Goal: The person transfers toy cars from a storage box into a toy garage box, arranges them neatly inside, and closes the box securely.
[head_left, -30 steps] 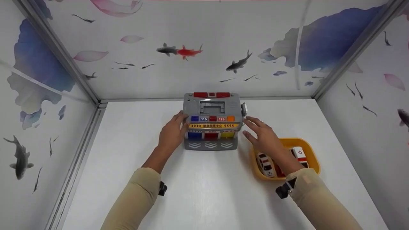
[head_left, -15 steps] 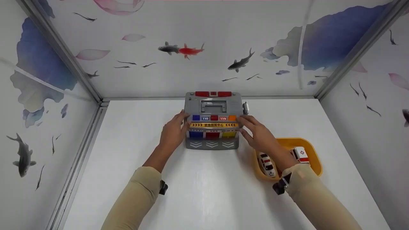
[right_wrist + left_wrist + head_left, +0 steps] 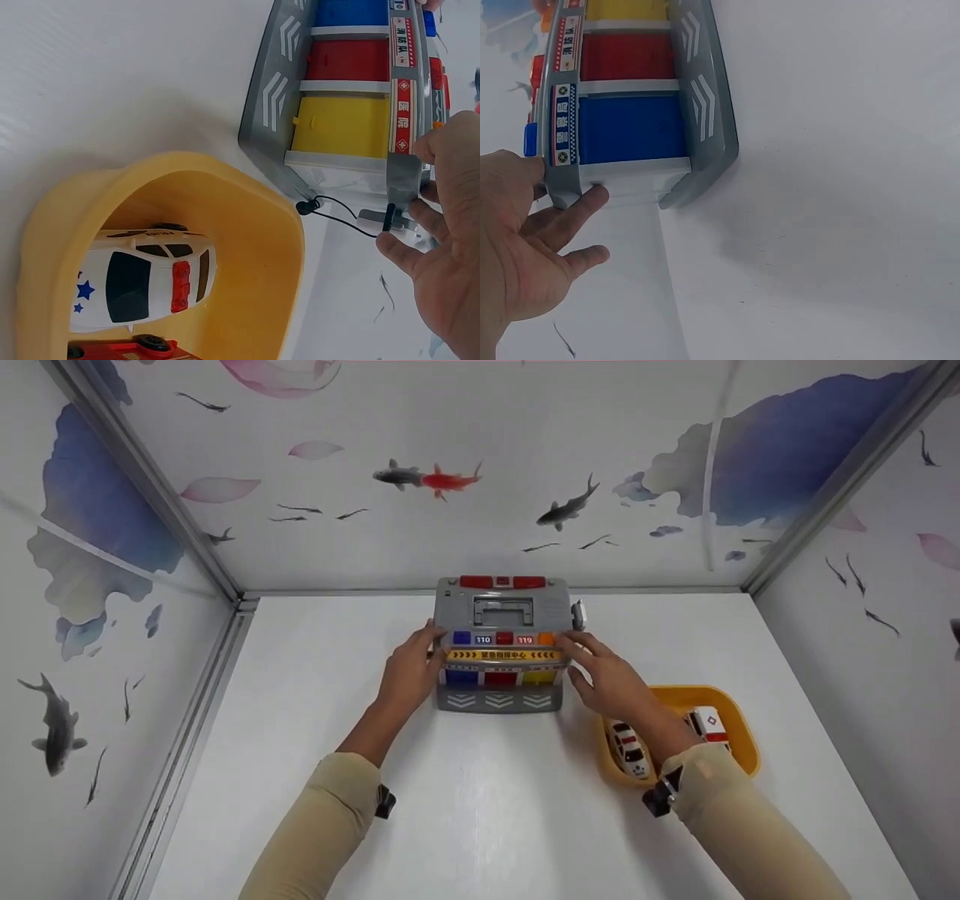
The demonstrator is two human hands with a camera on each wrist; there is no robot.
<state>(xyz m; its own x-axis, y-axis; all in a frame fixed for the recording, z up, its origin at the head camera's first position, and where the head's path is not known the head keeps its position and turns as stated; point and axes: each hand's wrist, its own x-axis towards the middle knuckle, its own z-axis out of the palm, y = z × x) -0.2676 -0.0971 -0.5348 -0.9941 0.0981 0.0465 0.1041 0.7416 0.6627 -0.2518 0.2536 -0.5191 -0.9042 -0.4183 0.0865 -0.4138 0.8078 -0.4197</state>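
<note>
A grey toy garage [image 3: 499, 702] stands against the back wall, with blue, red and yellow doors across its front. Its roof has red lights, coloured buttons and a folded carrying handle [image 3: 502, 611]. My left hand [image 3: 407, 671] holds the roof's left end, the thumb at the front edge and fingers along the side, as the left wrist view shows. At the opposite end my right hand [image 3: 611, 679] holds the roof edge the same way, thumb in front near the orange button. In the right wrist view, its fingers are beside a black cord [image 3: 334, 210] and a small grey part hanging there.
Below my right forearm, a yellow bin [image 3: 739, 720] holds a white police car [image 3: 630, 750], a white ambulance [image 3: 709, 725] and a red toy vehicle [image 3: 127, 350]. White table surface [image 3: 480, 802] lies in front of the garage. Printed walls [image 3: 480, 532] enclose it.
My right hand has moved left from just beside the garage onto its right roof edge. The left hand stays at its end. The garage stands in about the same place.
</note>
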